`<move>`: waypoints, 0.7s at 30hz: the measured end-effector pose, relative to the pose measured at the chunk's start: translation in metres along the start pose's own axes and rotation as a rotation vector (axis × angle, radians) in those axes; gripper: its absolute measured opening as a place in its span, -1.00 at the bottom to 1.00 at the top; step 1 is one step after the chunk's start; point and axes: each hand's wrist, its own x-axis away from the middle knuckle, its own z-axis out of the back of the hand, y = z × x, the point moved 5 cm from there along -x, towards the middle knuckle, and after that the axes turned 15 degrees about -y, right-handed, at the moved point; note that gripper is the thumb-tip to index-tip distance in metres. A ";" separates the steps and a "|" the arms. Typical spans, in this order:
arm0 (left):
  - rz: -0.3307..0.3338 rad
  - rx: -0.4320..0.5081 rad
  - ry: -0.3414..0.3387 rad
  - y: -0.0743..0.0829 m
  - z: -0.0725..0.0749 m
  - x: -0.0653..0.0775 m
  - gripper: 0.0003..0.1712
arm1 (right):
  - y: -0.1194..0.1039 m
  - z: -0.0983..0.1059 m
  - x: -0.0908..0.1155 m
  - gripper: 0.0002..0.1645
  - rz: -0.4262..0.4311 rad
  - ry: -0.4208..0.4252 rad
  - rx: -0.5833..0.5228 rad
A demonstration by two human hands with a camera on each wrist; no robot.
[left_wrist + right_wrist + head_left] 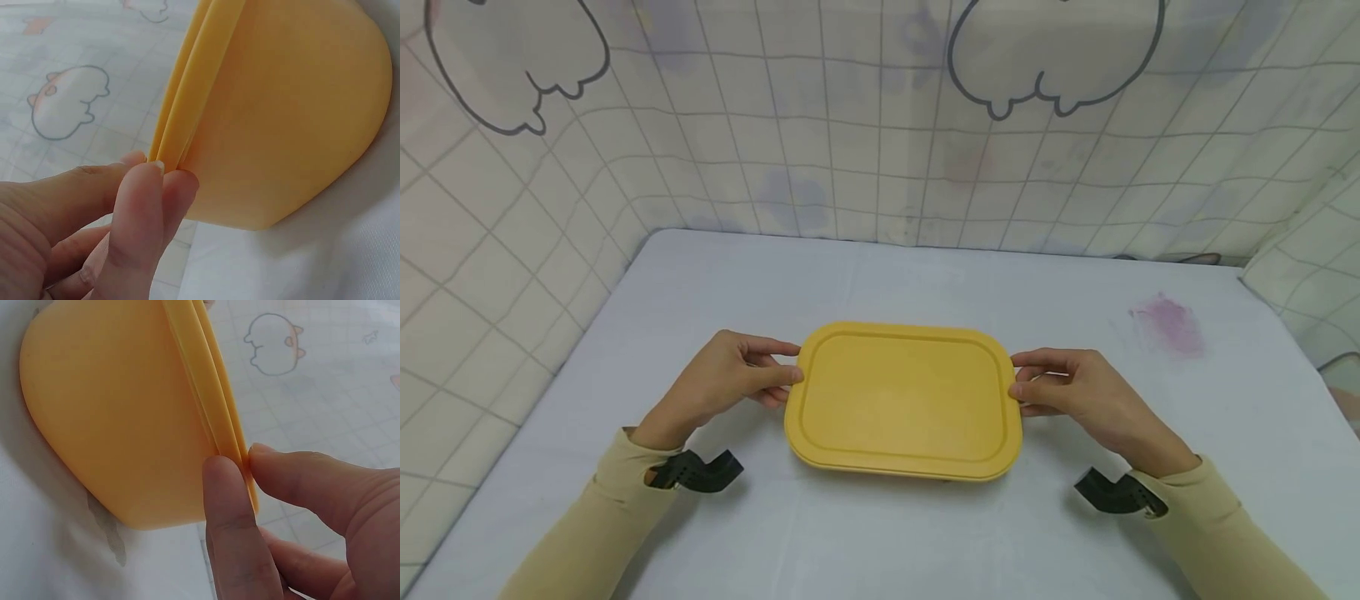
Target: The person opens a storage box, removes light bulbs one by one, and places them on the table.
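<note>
A yellow rectangular container [907,392] with rounded corners sits at the middle of the table, its flat yellow lid [902,400] on top. At the left end, my left hand [733,379] pinches the rim between thumb and fingers. My right hand [1063,387] does the same at the right end. Up close in the left wrist view, lid edge and box rim [197,81] lie stacked as two layers by the fingertips. The right wrist view shows the smooth box wall [119,412] and the thumb against the lid edge. The container's inside is hidden under the lid.
A white cloth [865,533] covers the table, with a pink stain [1172,323] at the right. Grid-patterned curtains [880,150] with cartoon outlines hang behind and along the left side. A dark strap hangs at each wrist. A grey patch [107,528] shows beside the container's base.
</note>
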 end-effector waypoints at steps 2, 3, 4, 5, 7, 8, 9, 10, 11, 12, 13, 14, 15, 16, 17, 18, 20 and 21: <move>-0.001 -0.004 0.003 0.000 0.000 0.000 -0.42 | 0.000 0.000 0.000 -0.24 0.001 -0.001 0.000; -0.001 -0.006 0.005 0.001 0.000 0.000 -0.42 | 0.000 0.000 0.000 -0.23 0.001 -0.001 0.002; 0.000 -0.009 0.008 0.001 0.000 0.000 -0.42 | 0.000 0.000 0.000 -0.23 -0.002 -0.001 0.006; 0.000 -0.012 0.010 0.001 0.000 0.001 -0.42 | 0.000 0.000 0.000 -0.22 -0.003 0.000 0.010; 0.003 -0.018 0.013 0.002 -0.001 0.001 -0.42 | -0.001 -0.001 0.000 -0.22 -0.006 0.001 0.013; 0.006 -0.020 0.016 0.002 -0.001 0.002 -0.42 | -0.001 -0.001 0.001 -0.21 -0.007 0.002 0.017; 0.009 -0.025 0.018 0.003 -0.001 0.002 -0.42 | -0.001 -0.001 0.001 -0.21 -0.005 0.001 0.018; 0.012 -0.028 0.020 0.003 -0.001 0.003 -0.42 | -0.002 -0.001 0.001 -0.20 -0.005 0.004 0.022; 0.014 -0.032 0.022 0.003 -0.001 0.003 -0.42 | -0.002 -0.001 0.001 -0.20 -0.003 0.006 0.025; 0.017 -0.035 0.024 0.004 -0.001 0.003 -0.42 | -0.002 -0.001 0.001 -0.20 -0.001 0.007 0.029; 0.019 -0.038 0.025 0.004 -0.001 0.003 -0.42 | -0.003 -0.001 0.001 -0.19 0.002 0.010 0.034; 0.020 -0.040 0.026 0.004 -0.001 0.004 -0.42 | -0.003 -0.001 0.001 -0.19 0.006 0.012 0.036; 0.021 -0.045 0.028 0.004 -0.001 0.004 -0.43 | -0.003 -0.002 0.002 -0.20 0.012 0.015 0.038; 0.022 -0.047 0.028 0.004 -0.001 0.004 -0.43 | -0.004 -0.002 0.002 -0.20 0.014 0.018 0.041; 0.022 -0.050 0.028 0.004 -0.001 0.004 -0.43 | -0.004 -0.002 0.002 -0.21 0.019 0.019 0.041; 0.022 -0.054 0.029 0.005 -0.001 0.004 -0.43 | -0.004 -0.002 0.002 -0.21 0.021 0.021 0.042; 0.019 -0.062 0.031 0.006 -0.001 0.005 -0.43 | -0.005 -0.002 0.003 -0.22 0.024 0.023 0.042; 0.017 -0.065 0.032 0.006 -0.001 0.005 -0.43 | -0.005 -0.002 0.003 -0.22 0.023 0.024 0.044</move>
